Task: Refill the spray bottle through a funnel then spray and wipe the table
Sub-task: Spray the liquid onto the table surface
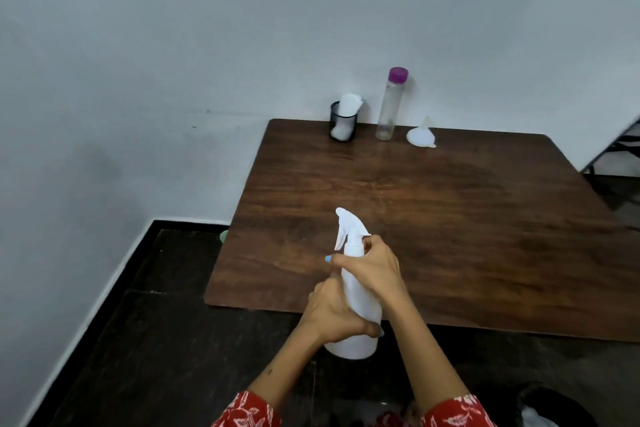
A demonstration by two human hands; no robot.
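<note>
Two bare hands hold a white spray bottle [356, 291] upright at the near edge of a dark wooden table [450, 218]; the fingers of the right hand [370, 270] are curled round the bottle's neck just below the trigger head, one fingertip with a pale blue nail showing at the left of the neck; the left hand [332, 315] wraps the lower body of the bottle, thumb across its front; the trigger nozzle points away from the person, up and slightly left; both forearms reach in from the bottom, with red patterned sleeves [453, 414] at the lower edge. Farther out, at the table's far edge against a pale wall: a white funnel [420, 135] standing mouth-down with its spout up; just left of it a tall clear bottle with a purple cap [391, 104]; left again, a black mesh cup holding white tissue [344, 120]; dark floor lies below the table.
</note>
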